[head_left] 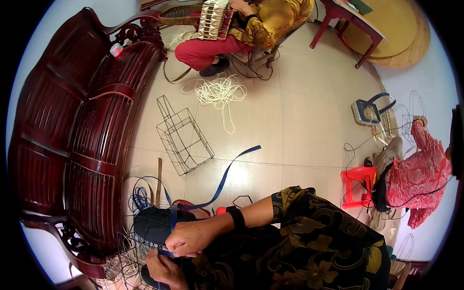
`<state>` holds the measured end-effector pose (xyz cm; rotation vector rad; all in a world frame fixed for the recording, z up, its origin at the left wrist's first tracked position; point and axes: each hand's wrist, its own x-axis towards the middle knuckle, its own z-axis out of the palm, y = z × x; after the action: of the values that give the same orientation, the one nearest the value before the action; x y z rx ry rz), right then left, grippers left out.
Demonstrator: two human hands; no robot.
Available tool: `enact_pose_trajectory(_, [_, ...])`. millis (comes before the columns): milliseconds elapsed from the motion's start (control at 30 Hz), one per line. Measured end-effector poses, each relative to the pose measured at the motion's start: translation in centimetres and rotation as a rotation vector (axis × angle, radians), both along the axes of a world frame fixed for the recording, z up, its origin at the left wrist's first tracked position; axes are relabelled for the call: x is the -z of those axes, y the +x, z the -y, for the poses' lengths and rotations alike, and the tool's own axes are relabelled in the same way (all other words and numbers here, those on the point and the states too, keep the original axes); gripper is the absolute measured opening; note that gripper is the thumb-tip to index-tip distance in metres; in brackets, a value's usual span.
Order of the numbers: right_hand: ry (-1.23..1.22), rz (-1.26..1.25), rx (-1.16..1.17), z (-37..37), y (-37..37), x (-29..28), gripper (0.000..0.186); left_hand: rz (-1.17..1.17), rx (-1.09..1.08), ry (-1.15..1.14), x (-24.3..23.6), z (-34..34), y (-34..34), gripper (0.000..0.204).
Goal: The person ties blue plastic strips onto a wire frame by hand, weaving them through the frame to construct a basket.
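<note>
My right hand [190, 239], a dark band round its wrist, is closed in a fist low in the picture. My left hand [163, 268] lies just below it, fingers pinched together. Between the two shows a short stretch of blue strap [166, 253], gripped by both. A longer blue strap [223, 180] runs over my lap area and out across the floor, its free end curling up. Beside my hands stands a black wire frame [126, 256], partly hidden. Dark cloth [153, 225] covers my knee just beyond my fingers.
A dark red wooden bench [96, 159] lines the left side. On the floor lie another wire frame [184, 141] and a heap of cream cord [216, 92]. One person [270, 24] sits weaving ahead; another [415, 176] sits at right by a red stool [358, 183].
</note>
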<state>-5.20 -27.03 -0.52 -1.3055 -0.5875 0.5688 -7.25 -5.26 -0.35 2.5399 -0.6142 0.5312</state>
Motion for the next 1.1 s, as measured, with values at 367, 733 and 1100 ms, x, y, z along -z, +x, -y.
enact_pose_trajectory(367, [-0.110, -0.031, 0.490, 6.1, -2.6, 1.9, 0.030, -0.068, 0.094, -0.017, -0.6, 3.5, 1.5, 0.018])
enact_pose_trajectory(733, [-0.139, -0.217, 1.005, 12.0, -11.0, 5.4, 0.023, -0.118, 0.280, -0.003, -0.7, 10.3, 3.7, 0.015])
enact_pose_trajectory(1100, [-0.185, -0.288, 1.068, 11.0, -15.1, 6.8, 0.023, -0.281, 0.234, -0.209, 0.0, 8.4, 3.7, 0.014])
